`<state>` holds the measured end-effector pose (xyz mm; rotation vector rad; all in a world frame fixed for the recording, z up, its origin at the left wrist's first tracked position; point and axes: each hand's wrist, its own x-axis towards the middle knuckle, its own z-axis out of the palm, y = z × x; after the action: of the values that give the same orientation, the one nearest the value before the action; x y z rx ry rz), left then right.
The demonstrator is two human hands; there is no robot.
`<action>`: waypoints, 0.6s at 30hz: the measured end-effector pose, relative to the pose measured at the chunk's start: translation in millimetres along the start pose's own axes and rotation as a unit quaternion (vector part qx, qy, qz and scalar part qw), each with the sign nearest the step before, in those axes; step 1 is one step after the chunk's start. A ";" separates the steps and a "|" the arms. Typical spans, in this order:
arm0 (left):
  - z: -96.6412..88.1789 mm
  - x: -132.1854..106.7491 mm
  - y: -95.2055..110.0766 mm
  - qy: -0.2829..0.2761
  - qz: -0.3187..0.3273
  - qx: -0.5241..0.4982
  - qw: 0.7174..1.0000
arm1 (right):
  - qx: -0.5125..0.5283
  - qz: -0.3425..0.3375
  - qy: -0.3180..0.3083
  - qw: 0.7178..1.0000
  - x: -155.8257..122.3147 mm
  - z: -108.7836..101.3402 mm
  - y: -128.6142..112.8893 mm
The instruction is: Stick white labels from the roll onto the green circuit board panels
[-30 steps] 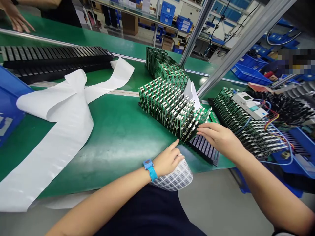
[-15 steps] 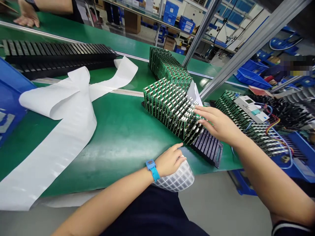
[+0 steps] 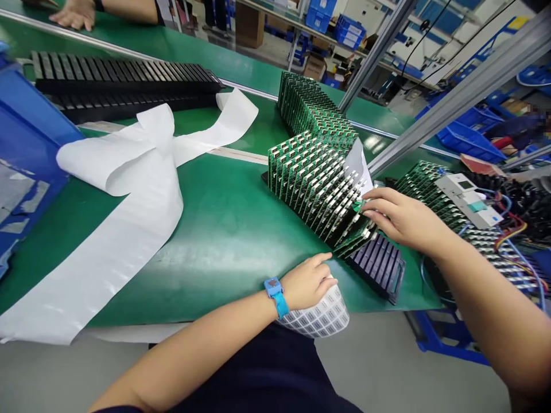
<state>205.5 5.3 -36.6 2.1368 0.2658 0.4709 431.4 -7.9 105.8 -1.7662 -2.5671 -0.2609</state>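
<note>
My left hand (image 3: 307,282), with a blue wrist strap (image 3: 276,296), is closed on a sheet of printed labels (image 3: 321,314) at the table's front edge. Its index finger points towards the nearby rack. Green circuit boards (image 3: 312,178) stand in a row in a black slotted rack (image 3: 381,267). At the row's right end my right hand (image 3: 400,218) has its bent fingers on the top edge of a circuit board (image 3: 358,234), which leans away from the others. The fingertips are partly hidden among the boards. Behind them stands a piece of white paper (image 3: 358,163).
A long white backing strip (image 3: 129,246) lies in loops on the left of the green table (image 3: 224,229). Black slotted racks (image 3: 129,74), a blue bin (image 3: 34,132) and more boards (image 3: 310,106) surround it. A metal post (image 3: 374,54) rises behind. Another person's hand (image 3: 75,14) rests far left.
The view has shifted, so most things appear farther right. My right fingers have curled closer around the end board, and a gap shows beside it. My left hand keeps the label sheet.
</note>
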 end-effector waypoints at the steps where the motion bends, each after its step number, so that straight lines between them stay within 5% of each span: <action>1: -0.3 0.1 0.1 -0.003 0.001 0.002 1.000 | 0.007 -0.006 -0.016 1.000 1.6 -1.9 3.2; 6: -1.6 0.7 0.5 -0.010 0.003 0.009 1.000 | 0.007 -0.038 -0.064 0.997 7.5 -6.9 13.0; 18: -2.9 1.2 -1.9 0.004 -0.008 -0.025 1.000 | 0.023 -0.068 -0.056 0.996 14.0 -6.6 18.0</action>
<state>205.3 8.9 -36.4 2.0840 0.2719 0.4718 442.5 10.4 116.2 -1.6385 -2.7511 -0.1056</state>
